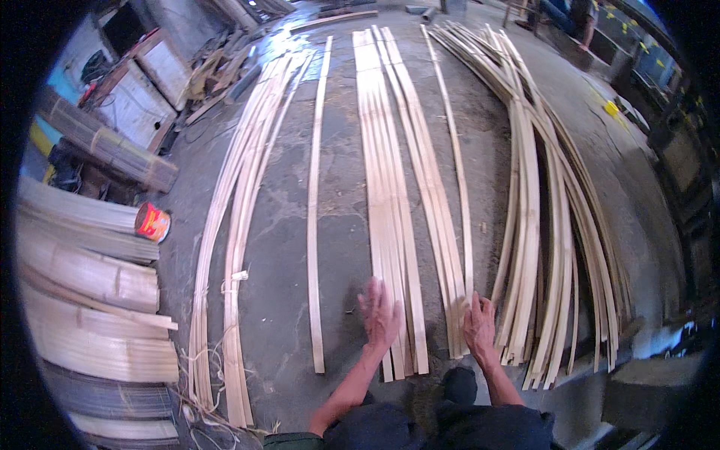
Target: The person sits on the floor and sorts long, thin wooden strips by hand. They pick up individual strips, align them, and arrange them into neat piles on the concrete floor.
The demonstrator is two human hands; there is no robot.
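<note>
Long pale bamboo strips lie lengthwise on the floor. My left hand [380, 319] rests over the near part of the middle group of strips [384, 225], fingers apart and slightly blurred. My right hand [478, 324] is closed around the near end of a single thin strip [457, 172]. That strip runs just right of a narrower group of strips [426, 176], whose near ends lie beside my right hand. Left of my left hand, another lone strip [315, 225] lies apart from the others.
A large crossing pile of strips [551, 225] lies at right. Tied bundles [238, 262] lie at left with loose string. Further left are stacked slat bundles [97, 330], a red and yellow tin [153, 223] and a rolled slat mat [112, 142]. A person sits at the far right.
</note>
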